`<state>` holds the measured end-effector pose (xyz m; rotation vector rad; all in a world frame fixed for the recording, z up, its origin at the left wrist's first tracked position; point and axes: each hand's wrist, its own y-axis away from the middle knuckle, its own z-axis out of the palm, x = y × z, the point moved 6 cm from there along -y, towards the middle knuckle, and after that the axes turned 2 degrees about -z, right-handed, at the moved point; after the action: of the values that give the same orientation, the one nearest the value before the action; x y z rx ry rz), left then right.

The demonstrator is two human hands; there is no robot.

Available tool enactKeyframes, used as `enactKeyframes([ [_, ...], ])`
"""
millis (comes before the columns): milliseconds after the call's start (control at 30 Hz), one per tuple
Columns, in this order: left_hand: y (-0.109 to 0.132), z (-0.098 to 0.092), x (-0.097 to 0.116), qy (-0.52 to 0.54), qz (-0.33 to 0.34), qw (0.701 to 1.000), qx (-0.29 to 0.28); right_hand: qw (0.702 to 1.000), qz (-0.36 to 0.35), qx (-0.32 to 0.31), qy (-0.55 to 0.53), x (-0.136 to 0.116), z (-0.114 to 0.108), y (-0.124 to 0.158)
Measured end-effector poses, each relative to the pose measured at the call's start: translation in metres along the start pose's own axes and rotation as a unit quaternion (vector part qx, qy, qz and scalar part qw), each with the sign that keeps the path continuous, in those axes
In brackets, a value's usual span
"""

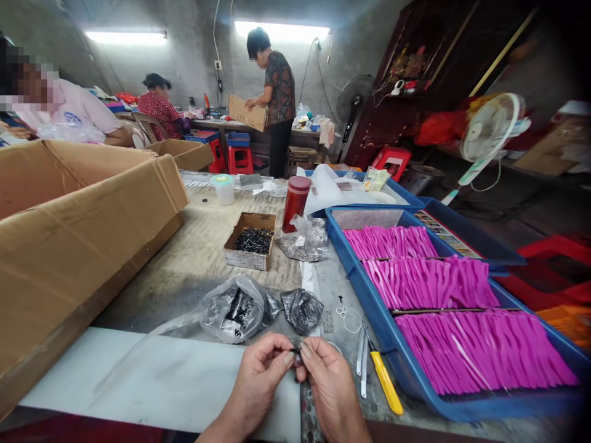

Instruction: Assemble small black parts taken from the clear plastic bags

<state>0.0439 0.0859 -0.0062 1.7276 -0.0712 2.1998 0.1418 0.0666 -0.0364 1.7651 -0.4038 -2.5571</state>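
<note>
My left hand [258, 378] and my right hand [330, 381] meet at the table's near edge, thumbs and fingertips pinched together. Between them is a small black piece [295, 351], mostly covered by the fingers, so its kind does not show. Just beyond lies an open clear plastic bag [235, 311] with small black parts inside. Beside it sits a crumpled black plastic bag [302, 309]. Farther back stands a small cardboard box [252, 241] of thin black pieces. A yellow-handled tool [385, 381] and two flat metal strips [362, 363] rest right of my right hand.
Blue trays [369, 283] at right hold rows of bright purple flat pieces [471, 351]. A large cardboard box [83, 246] flanks the left. A red canister [295, 203], a bag of metal bits [305, 240] and a lidded tub [224, 189] stand farther back. Several people work behind.
</note>
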Motion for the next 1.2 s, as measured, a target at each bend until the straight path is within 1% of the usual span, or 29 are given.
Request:
enactKeyframes([
  [267, -0.001, 0.000, 0.001, -0.001, 0.011, 1.000, -0.008, 1.000, -0.004, -0.004, 0.002, -0.001, 0.000, 0.000],
  [333, 0.000, -0.001, 0.002, -0.018, 0.020, 1.000, -0.007, 1.000, -0.007, 0.006, 0.005, -0.003, 0.000, 0.000],
  [467, 0.002, -0.005, 0.005, -0.080, 0.052, 0.995, 0.020, 1.000, -0.016, 0.020, 0.017, -0.006, -0.001, 0.001],
  [633, 0.003, -0.005, 0.007, -0.117, 0.071, 0.990, 0.022, 1.000, -0.001, 0.001, 0.005, -0.002, 0.000, 0.001],
  [833, 0.004, -0.006, 0.006, -0.137, 0.076, 0.987, 0.039, 0.995, -0.034, 0.031, 0.085, -0.008, -0.003, 0.002],
  [1033, 0.003, -0.008, 0.004, -0.157, 0.079, 0.983, 0.044, 0.988, -0.047, 0.036, 0.143, -0.014, -0.002, 0.003],
  [1200, 0.004, -0.009, 0.005, -0.187, 0.091, 0.977, 0.046, 0.984, -0.056, 0.040, 0.166, -0.018, -0.002, 0.002],
])
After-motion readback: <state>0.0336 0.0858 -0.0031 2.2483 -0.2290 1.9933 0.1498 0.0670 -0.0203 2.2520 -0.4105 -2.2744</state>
